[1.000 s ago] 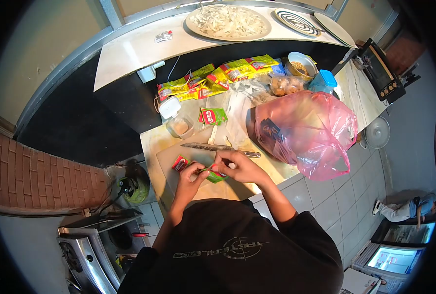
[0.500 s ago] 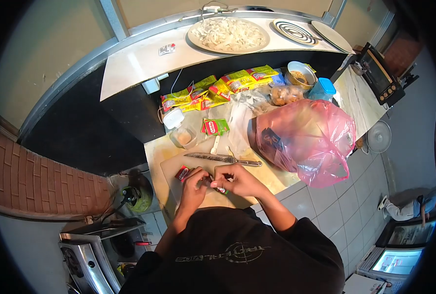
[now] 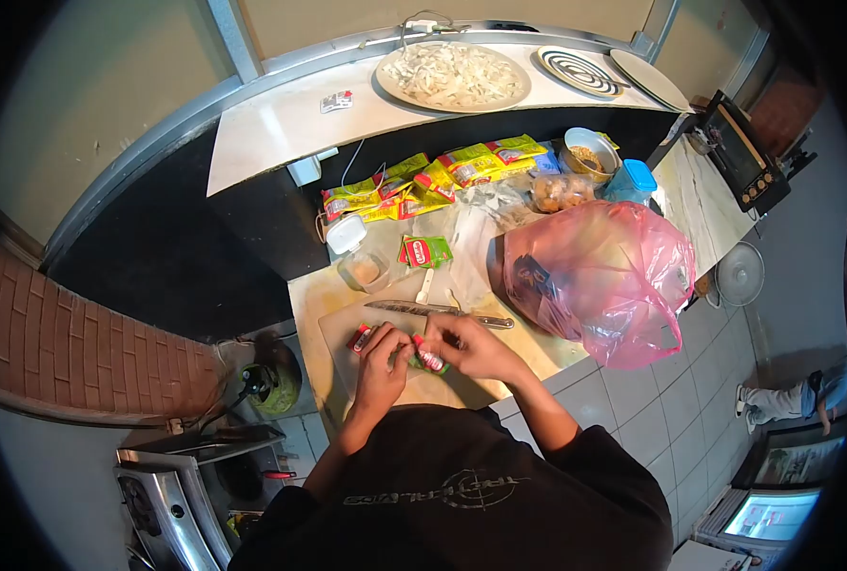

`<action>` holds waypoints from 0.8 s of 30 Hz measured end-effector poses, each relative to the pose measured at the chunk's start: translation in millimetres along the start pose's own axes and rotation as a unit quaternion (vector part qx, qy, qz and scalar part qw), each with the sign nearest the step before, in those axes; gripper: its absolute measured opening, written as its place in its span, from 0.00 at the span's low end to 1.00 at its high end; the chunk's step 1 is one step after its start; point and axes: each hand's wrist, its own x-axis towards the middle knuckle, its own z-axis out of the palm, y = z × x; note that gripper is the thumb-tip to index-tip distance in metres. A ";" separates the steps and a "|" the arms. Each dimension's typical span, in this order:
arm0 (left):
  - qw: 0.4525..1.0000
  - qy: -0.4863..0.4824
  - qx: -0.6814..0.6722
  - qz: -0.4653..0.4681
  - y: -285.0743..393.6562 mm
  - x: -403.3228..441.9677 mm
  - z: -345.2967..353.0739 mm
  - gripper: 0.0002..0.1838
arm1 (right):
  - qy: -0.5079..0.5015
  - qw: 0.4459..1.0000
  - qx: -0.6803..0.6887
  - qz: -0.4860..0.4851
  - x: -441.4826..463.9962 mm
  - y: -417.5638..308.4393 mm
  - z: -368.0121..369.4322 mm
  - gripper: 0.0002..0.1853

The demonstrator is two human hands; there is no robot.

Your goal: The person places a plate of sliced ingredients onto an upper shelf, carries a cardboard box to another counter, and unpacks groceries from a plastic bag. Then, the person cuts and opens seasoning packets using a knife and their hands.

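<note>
Over the cutting board point(image 3: 336, 354), my right hand point(image 3: 471, 350) pinches a small red and green sachet point(image 3: 430, 356). My left hand point(image 3: 384, 365) has its fingers curled and closed at the sachet's left edge. Another red sachet point(image 3: 360, 336) lies on the board beside my left fingers, partly covered by them. Just beyond my hands a long knife point(image 3: 423, 308) rests across the board, its handle to the right. A white plastic spoon point(image 3: 424, 287) lies near the blade. More red and green sachets point(image 3: 425, 251) sit farther back on the counter.
A large pink plastic bag point(image 3: 600, 281) stands to the right. Yellow packets point(image 3: 452, 169) line the back, near a bowl point(image 3: 590, 150) and a blue-lidded container point(image 3: 631, 179). At left is a small open tub point(image 3: 364, 272). A heaped platter point(image 3: 514, 93) sits on the ledge.
My right hand has lifted and shifted slightly, and more of the red and green sachet shows between my hands. The whole view has tilted a little.
</note>
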 end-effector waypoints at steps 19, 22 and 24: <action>0.987 -0.012 -0.140 -0.076 -21.0 -11.2 0.3 0.09 | 0.020 1.000 0.005 0.008 5.5 -4.0 10.6 0.04; 0.993 0.021 -0.092 -0.072 -19.6 -12.9 -1.8 0.09 | -0.002 0.999 0.036 0.027 5.2 -2.3 11.3 0.03; 0.994 0.030 -0.083 -0.071 -19.5 -11.1 -3.1 0.08 | 0.086 0.992 -0.088 -0.011 8.5 7.7 15.7 0.02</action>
